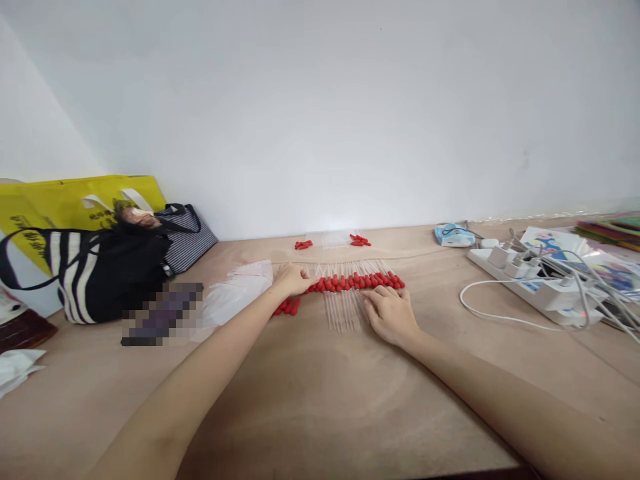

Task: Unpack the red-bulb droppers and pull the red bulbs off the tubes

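A row of glass droppers with red rubber bulbs [345, 283] lies across the middle of the table. Their clear tubes [343, 312] point partly toward me and partly toward the wall. At the row's left end, my left hand [293, 279] is closed, its thumb against the red bulbs; what its fingers pinch is hidden. My right hand [393, 313] rests at the right end, loosely bent fingers touching the near side of the row, nothing visibly held. Several loose red bulbs [289, 307] lie just below my left hand.
Clear plastic bags [237, 290] lie left of the row. By the wall are more clear tubes [336, 239] with red pieces [303, 245] beside them. A power strip [530, 287] with cables and a blue mask [454, 235] sit right; a black bag [115, 273] stands left.
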{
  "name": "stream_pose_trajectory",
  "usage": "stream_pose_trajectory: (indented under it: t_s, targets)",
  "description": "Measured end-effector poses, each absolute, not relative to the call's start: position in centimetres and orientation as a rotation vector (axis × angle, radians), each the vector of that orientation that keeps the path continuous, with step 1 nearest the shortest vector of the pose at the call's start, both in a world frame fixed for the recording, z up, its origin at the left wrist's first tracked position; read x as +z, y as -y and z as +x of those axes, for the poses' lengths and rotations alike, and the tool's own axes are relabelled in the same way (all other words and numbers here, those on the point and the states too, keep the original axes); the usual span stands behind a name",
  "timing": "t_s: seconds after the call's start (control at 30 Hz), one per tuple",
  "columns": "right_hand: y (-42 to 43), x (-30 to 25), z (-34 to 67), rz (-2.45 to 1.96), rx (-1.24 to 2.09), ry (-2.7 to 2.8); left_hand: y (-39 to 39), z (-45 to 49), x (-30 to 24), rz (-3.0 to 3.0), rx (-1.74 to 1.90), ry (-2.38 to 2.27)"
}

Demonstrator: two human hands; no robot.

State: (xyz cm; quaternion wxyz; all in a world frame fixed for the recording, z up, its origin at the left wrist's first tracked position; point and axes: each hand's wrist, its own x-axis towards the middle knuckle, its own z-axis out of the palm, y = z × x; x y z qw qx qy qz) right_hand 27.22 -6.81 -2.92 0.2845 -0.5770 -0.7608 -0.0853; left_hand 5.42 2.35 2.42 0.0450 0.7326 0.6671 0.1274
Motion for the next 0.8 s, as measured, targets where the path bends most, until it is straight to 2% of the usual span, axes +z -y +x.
stream_pose_trajectory:
  t_s: [0.17, 0.33, 0.43, 0.67, 0.8]
  targets:
    - [6.2, -2.8, 28.3, -1.586, -0.164, 1.889, -2.9, 6.5, 2.5, 2.203, 0.302, -2.038]
    - [5.8, -3.1, 28.8, -1.527, -0.192, 1.836, -1.0, 6.3, 3.7, 2.300, 0.373, -1.983]
    - [5.8, -3.0, 28.8, -1.384, -0.231, 1.821, 1.6, 5.6, 3.7, 2.468, 0.535, -1.853]
    - [7.0, -2.1, 27.7, -0.956, -0.429, 2.142, 6.3, 4.7, -0.7, 3.151, 0.892, -1.114]
    - [7.3, -2.3, 26.6, -0.846, -0.466, 2.232, 6.7, 5.1, -1.8, 3.290, 1.161, -0.960]
